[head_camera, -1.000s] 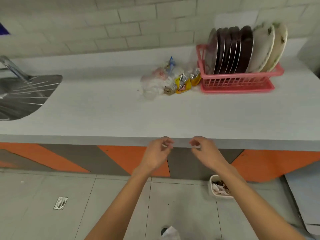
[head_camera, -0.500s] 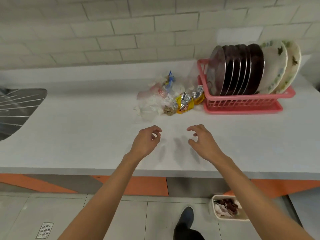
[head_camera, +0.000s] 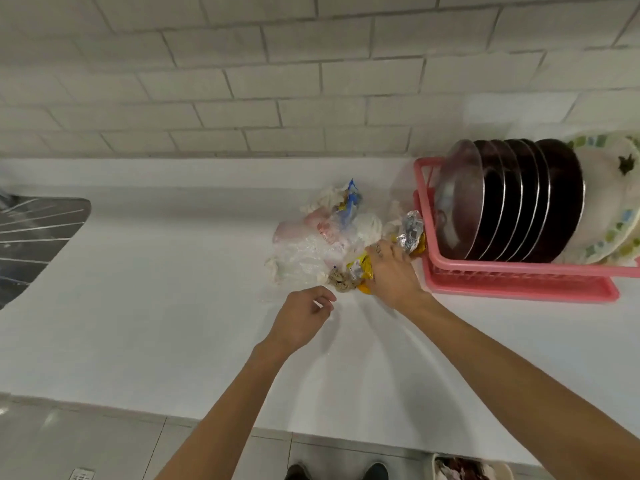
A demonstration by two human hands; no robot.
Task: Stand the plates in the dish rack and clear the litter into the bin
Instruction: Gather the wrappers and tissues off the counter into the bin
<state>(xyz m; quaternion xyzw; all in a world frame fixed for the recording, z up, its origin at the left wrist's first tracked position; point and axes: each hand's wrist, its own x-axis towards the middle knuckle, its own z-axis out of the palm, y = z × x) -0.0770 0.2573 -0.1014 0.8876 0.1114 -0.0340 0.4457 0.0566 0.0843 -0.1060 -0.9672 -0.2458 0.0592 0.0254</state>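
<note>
White table (head_camera: 156, 289), centre: one heap of crumpled plastic and foil litter (head_camera: 311, 244). Left hand (head_camera: 301, 320) loosely curled, empty, just short of it. Right hand (head_camera: 391, 275) grips yellow foil wrapper (head_camera: 362, 266) at heap's right edge. Pink plastic dish rack (head_camera: 519, 289), right: about eight plates (head_camera: 554, 202) on edge, faces leftward. White floor bin (head_camera: 435, 467): litter inside.

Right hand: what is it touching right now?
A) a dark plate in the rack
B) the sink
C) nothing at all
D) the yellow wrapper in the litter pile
D: the right hand rests on the yellow wrapper at the near edge of the litter pile, just left of the pink dish rack. Whether its fingers grip the wrapper is unclear.
</note>
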